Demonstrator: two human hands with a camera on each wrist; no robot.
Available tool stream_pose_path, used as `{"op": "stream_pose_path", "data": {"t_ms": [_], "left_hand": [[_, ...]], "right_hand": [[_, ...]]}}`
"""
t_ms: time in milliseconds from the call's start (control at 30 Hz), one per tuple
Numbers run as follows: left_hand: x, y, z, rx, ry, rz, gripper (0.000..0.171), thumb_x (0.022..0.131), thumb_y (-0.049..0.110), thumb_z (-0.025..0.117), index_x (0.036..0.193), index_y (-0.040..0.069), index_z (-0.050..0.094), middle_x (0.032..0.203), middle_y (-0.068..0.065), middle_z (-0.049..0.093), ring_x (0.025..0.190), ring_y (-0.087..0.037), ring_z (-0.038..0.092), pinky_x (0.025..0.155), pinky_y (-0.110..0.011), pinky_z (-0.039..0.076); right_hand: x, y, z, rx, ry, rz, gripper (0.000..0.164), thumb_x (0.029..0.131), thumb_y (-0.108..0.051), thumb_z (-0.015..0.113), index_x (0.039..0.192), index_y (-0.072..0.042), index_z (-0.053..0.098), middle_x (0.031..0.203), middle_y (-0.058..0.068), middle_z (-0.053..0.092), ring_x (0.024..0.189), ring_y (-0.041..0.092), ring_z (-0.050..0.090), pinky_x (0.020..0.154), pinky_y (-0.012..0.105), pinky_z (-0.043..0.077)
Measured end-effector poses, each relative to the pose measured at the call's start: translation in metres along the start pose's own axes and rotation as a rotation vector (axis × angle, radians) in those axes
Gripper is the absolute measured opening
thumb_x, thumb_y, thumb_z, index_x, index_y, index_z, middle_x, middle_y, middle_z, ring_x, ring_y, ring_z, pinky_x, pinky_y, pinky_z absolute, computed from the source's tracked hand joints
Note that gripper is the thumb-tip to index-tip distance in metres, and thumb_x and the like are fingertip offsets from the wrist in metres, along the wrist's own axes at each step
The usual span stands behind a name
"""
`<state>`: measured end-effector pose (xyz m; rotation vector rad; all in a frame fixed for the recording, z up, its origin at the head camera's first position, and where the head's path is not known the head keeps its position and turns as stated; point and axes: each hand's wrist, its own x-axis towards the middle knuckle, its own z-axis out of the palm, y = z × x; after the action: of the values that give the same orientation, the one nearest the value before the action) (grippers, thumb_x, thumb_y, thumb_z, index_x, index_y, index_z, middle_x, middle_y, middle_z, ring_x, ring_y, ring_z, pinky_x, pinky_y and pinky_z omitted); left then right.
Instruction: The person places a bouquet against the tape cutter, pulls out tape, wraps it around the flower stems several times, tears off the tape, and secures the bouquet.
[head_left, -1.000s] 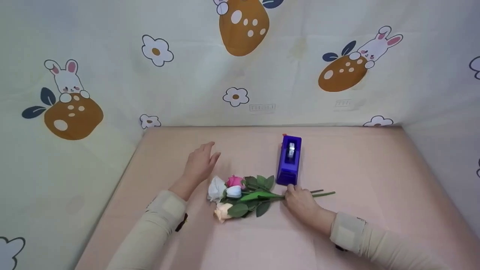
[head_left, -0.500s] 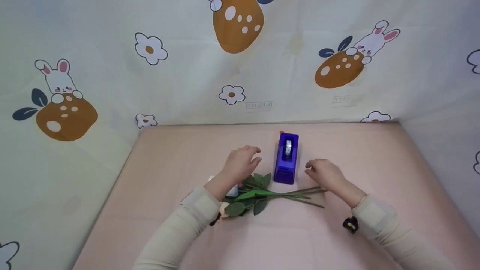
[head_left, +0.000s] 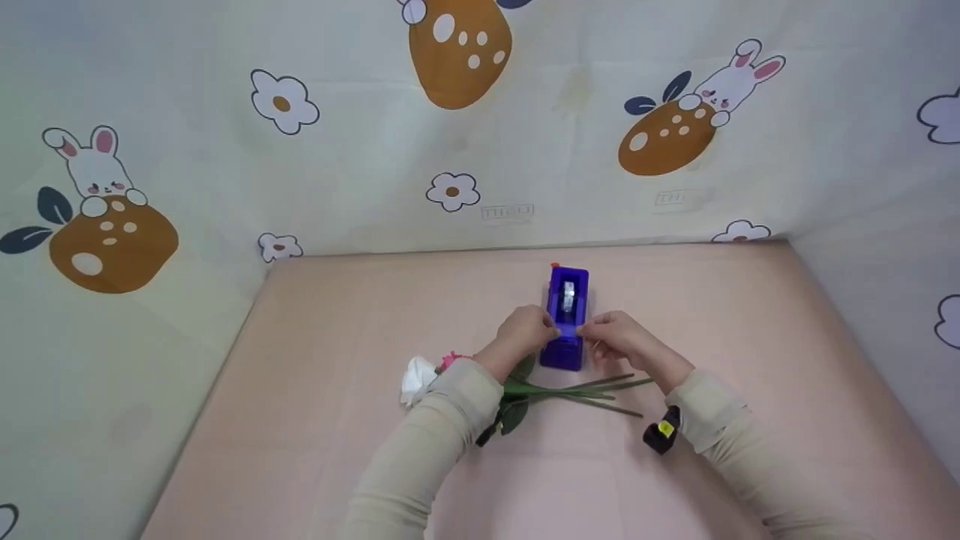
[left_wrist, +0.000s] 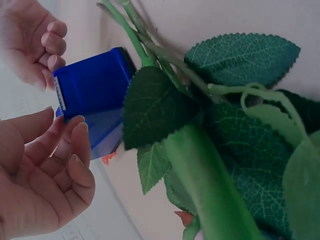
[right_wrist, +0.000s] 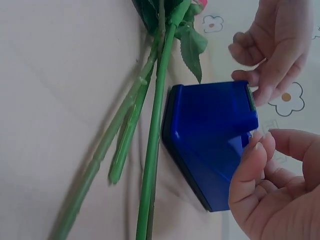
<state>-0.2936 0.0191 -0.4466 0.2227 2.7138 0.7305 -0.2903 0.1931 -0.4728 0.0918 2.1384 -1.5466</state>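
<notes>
A blue tape dispenser point(head_left: 562, 354) stands behind a bunch of artificial flowers, its toothed cutter point(left_wrist: 60, 92) between my hands. My left hand point(head_left: 527, 330) is at its left side, thumb and fingers bent together at the cutter end. From the right, my right hand point(head_left: 619, 337) brings thumb and index fingertips together at the same end, as the right wrist view shows. Both hands pinch at the end of the clear tape, which itself hardly shows. The roll of tape point(head_left: 569, 296) sits inside the dispenser. Green flower stems point(head_left: 592, 391) lie in front, apart from my fingers.
A white rose point(head_left: 417, 380) and a pink flower point(head_left: 454, 360) lie at the left; my left sleeve covers other blooms. Leaves point(left_wrist: 245, 60) spread beside the dispenser. The pink tabletop point(head_left: 337, 330) ends at a patterned cloth wall point(head_left: 360, 187).
The right hand has let go of the stems and moved up to the dispenser. My left hand has come right, over the flowers, to the dispenser's other side. The stems have spread apart.
</notes>
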Motion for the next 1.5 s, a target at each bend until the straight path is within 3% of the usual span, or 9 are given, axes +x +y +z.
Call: {"op": "stream_pose_path", "data": {"t_ms": [300, 700, 900, 1167, 1333, 1500], "left_hand": [[0.003, -0.005, 0.007, -0.015, 0.010, 0.003, 0.020, 0.088, 0.023, 0.062, 0.082, 0.004, 0.066, 0.067, 0.000, 0.057, 0.059, -0.011, 0.050, 0.052, -0.022, 0.039], [0.003, 0.003, 0.010, 0.092, -0.006, -0.013, 0.023, 0.091, 0.027, 0.055, 0.090, 0.007, 0.065, 0.091, -0.004, 0.066, 0.074, -0.014, 0.054, 0.069, -0.032, 0.048], [0.002, 0.005, 0.008, 0.126, -0.017, -0.013, 0.024, 0.092, 0.027, 0.053, 0.094, 0.006, 0.065, 0.095, -0.005, 0.066, 0.079, -0.015, 0.058, 0.072, -0.032, 0.049], [0.004, 0.007, 0.008, 0.169, -0.007, -0.051, 0.030, 0.092, 0.030, 0.053, 0.103, 0.005, 0.065, 0.103, -0.008, 0.066, 0.086, -0.018, 0.061, 0.072, -0.034, 0.051], [0.004, 0.009, 0.012, 0.194, -0.015, -0.071, 0.030, 0.093, 0.030, 0.050, 0.104, 0.006, 0.065, 0.104, -0.007, 0.066, 0.086, -0.017, 0.061, 0.071, -0.034, 0.051], [0.004, 0.010, 0.011, 0.172, -0.028, -0.095, 0.030, 0.094, 0.030, 0.049, 0.106, 0.007, 0.065, 0.105, -0.006, 0.066, 0.085, -0.016, 0.061, 0.071, -0.033, 0.050]], "right_hand": [[0.004, -0.004, 0.009, 0.005, -0.015, 0.074, 0.020, 0.086, -0.015, 0.055, 0.069, -0.005, 0.056, 0.052, -0.004, 0.052, 0.043, 0.004, 0.046, 0.042, 0.016, 0.040], [0.005, -0.010, 0.009, -0.064, 0.032, 0.077, 0.024, 0.080, -0.013, 0.058, 0.060, -0.010, 0.045, 0.047, -0.006, 0.040, 0.042, 0.005, 0.036, 0.040, 0.018, 0.029], [0.007, -0.013, 0.010, 0.021, -0.018, 0.098, 0.026, 0.078, -0.011, 0.059, 0.055, -0.012, 0.044, 0.044, -0.008, 0.033, 0.040, 0.005, 0.029, 0.040, 0.019, 0.024], [0.003, -0.026, 0.005, 0.318, -0.129, 0.092, 0.033, 0.083, -0.009, 0.051, 0.054, -0.016, 0.038, 0.043, -0.010, 0.030, 0.036, 0.002, 0.025, 0.037, 0.017, 0.020], [-0.002, -0.017, 0.012, 0.364, -0.179, 0.131, 0.028, 0.085, -0.009, 0.048, 0.058, -0.014, 0.043, 0.044, -0.010, 0.031, 0.034, 0.000, 0.028, 0.035, 0.015, 0.021], [-0.017, -0.013, 0.017, 0.361, -0.237, 0.111, 0.024, 0.085, -0.010, 0.048, 0.061, -0.013, 0.050, 0.045, -0.010, 0.031, 0.035, 0.001, 0.028, 0.037, 0.016, 0.021]]}}
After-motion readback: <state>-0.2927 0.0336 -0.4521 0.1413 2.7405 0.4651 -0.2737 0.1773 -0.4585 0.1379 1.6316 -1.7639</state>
